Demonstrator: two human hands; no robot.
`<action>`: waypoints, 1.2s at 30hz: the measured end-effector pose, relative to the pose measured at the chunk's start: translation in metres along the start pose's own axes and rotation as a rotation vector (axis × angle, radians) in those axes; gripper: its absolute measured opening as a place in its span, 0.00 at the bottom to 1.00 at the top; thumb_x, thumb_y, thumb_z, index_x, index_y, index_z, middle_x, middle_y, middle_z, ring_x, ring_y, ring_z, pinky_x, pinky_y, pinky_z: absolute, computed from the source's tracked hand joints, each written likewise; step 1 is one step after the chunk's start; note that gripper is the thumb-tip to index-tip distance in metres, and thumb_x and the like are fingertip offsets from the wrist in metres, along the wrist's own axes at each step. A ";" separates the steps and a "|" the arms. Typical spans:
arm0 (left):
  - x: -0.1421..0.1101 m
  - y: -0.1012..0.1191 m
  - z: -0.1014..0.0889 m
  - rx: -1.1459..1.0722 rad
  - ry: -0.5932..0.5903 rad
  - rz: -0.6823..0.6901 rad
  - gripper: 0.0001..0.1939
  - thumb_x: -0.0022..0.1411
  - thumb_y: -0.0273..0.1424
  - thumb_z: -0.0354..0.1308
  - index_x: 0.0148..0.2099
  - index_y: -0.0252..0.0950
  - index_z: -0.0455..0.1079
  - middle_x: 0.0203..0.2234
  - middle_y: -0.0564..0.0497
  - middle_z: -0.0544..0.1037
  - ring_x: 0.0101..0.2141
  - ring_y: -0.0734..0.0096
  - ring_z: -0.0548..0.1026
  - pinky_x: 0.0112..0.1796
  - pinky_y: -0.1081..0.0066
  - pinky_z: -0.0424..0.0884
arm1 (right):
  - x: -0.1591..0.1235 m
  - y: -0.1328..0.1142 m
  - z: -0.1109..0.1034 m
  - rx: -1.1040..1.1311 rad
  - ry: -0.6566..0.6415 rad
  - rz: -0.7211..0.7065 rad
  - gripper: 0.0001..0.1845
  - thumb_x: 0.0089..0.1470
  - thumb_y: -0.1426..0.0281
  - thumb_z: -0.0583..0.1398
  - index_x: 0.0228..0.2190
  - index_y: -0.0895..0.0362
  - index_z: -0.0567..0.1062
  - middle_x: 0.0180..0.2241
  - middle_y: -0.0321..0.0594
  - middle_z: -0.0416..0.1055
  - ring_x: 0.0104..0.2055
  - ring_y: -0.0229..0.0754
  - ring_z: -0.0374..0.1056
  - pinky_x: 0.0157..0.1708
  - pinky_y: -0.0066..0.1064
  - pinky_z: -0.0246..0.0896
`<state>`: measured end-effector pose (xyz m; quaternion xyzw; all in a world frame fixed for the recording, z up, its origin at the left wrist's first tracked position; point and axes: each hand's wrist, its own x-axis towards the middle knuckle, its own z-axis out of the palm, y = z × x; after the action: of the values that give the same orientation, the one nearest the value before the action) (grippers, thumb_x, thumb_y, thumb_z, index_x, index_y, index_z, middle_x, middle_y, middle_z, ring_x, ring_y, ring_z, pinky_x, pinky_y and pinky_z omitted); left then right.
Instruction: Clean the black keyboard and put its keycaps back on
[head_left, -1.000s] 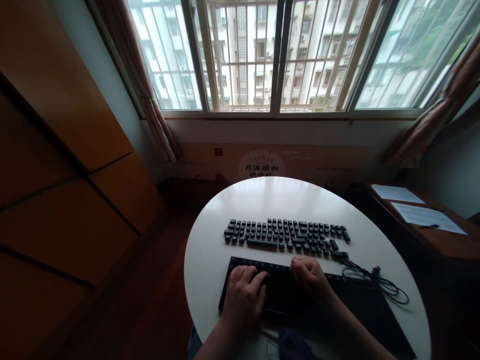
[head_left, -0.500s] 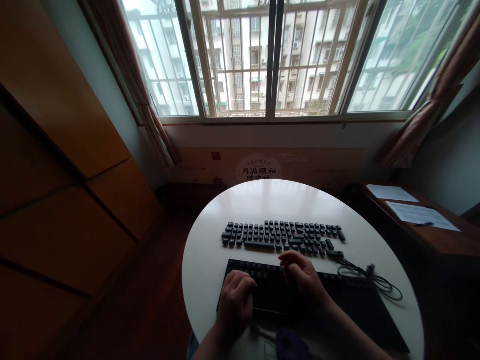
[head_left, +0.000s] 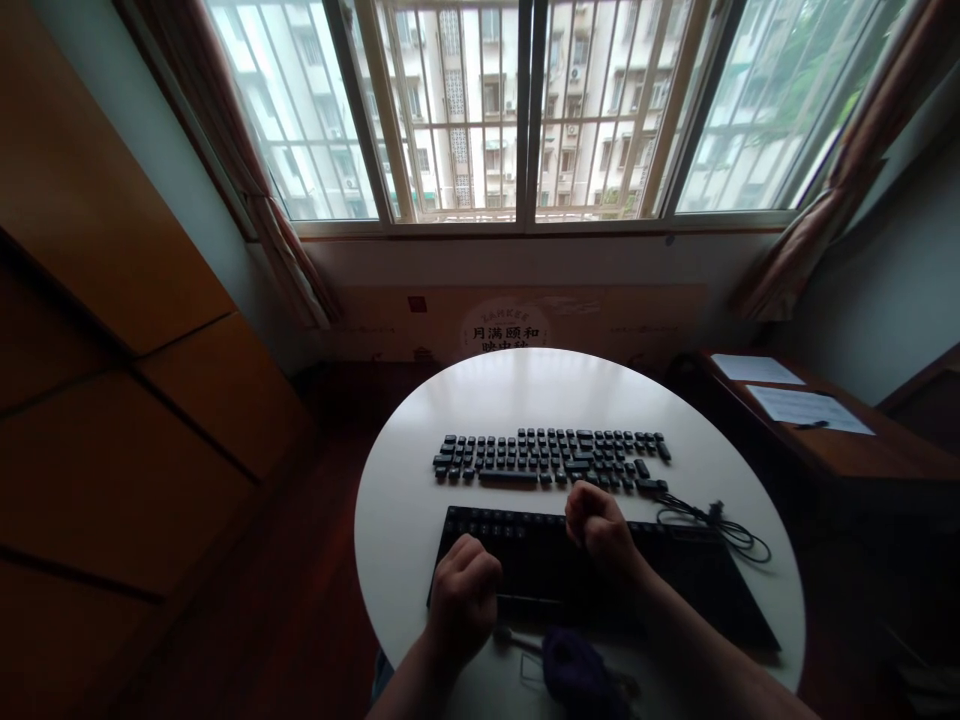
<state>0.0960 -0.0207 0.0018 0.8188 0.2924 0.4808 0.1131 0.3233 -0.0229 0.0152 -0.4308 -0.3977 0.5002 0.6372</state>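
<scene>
A black keyboard (head_left: 701, 590) lies on a round white table, its upper left carrying some keycaps and the rest looking dark and bare. My left hand (head_left: 466, 592) is closed over the keyboard's left end; whatever its fingers hold, if anything, is hidden. Near the keyboard's top edge, my right hand (head_left: 600, 522) is curled with fingers pressed together, and I cannot make out what is in it. Beyond the hands, loose black keycaps (head_left: 525, 457) are laid out in rows, with a long space bar keycap (head_left: 508, 478) in the front row.
A coiled black cable (head_left: 739, 540) sits right of the keycaps. In front of the keyboard are a purple object (head_left: 576, 668), a thin dark-tipped rod (head_left: 517, 638) and a small wire frame (head_left: 531, 668). Papers (head_left: 810, 408) and a pen lie on a brown side table (head_left: 847, 450).
My right hand has curled in tighter, its forefinger no longer stretched to the left. My left hand has lifted slightly and closed. The whole view has shifted a little.
</scene>
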 end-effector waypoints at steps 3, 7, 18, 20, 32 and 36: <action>0.000 0.000 0.000 -0.012 0.020 0.006 0.14 0.58 0.15 0.47 0.26 0.37 0.59 0.21 0.53 0.63 0.25 0.71 0.63 0.24 0.72 0.58 | -0.001 -0.002 0.002 0.030 -0.006 0.030 0.05 0.26 0.73 0.50 0.16 0.54 0.61 0.14 0.27 0.55 0.15 0.31 0.48 0.15 0.23 0.42; 0.001 0.001 -0.001 -0.031 0.023 0.010 0.13 0.59 0.15 0.48 0.27 0.37 0.60 0.22 0.53 0.64 0.26 0.71 0.63 0.25 0.73 0.59 | -0.003 -0.001 0.007 0.043 -0.008 0.032 0.05 0.26 0.74 0.50 0.16 0.54 0.61 0.14 0.28 0.56 0.16 0.31 0.50 0.16 0.23 0.43; 0.003 0.003 -0.004 -0.040 -0.017 -0.002 0.13 0.62 0.17 0.46 0.29 0.37 0.62 0.23 0.52 0.68 0.27 0.71 0.67 0.27 0.71 0.63 | -0.004 -0.006 0.012 0.271 -0.179 0.183 0.03 0.44 0.69 0.60 0.25 0.55 0.71 0.21 0.31 0.64 0.17 0.32 0.54 0.13 0.24 0.52; 0.004 0.004 -0.005 -0.048 -0.025 -0.011 0.13 0.62 0.18 0.46 0.29 0.37 0.63 0.24 0.51 0.68 0.27 0.70 0.68 0.28 0.71 0.64 | -0.004 -0.010 0.011 0.336 -0.190 0.168 0.13 0.49 0.60 0.62 0.21 0.56 0.70 0.27 0.36 0.67 0.22 0.35 0.58 0.15 0.25 0.56; 0.003 -0.003 -0.005 -0.054 -0.013 -0.141 0.07 0.66 0.25 0.49 0.38 0.38 0.68 0.26 0.53 0.71 0.28 0.71 0.71 0.29 0.72 0.68 | -0.003 -0.022 -0.003 0.521 -0.223 0.217 0.36 0.55 0.57 0.58 0.08 0.55 0.45 0.18 0.36 0.59 0.15 0.32 0.48 0.14 0.28 0.47; 0.004 -0.005 -0.005 -0.057 0.023 -0.211 0.08 0.67 0.27 0.49 0.37 0.38 0.69 0.26 0.53 0.71 0.27 0.71 0.72 0.28 0.72 0.69 | -0.012 -0.023 0.002 0.491 -0.200 0.210 0.31 0.53 0.58 0.57 0.07 0.54 0.52 0.13 0.31 0.48 0.14 0.31 0.44 0.16 0.29 0.45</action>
<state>0.0911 -0.0150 0.0048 0.7743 0.3645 0.4839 0.1829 0.3259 -0.0369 0.0366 -0.2510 -0.2790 0.6849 0.6246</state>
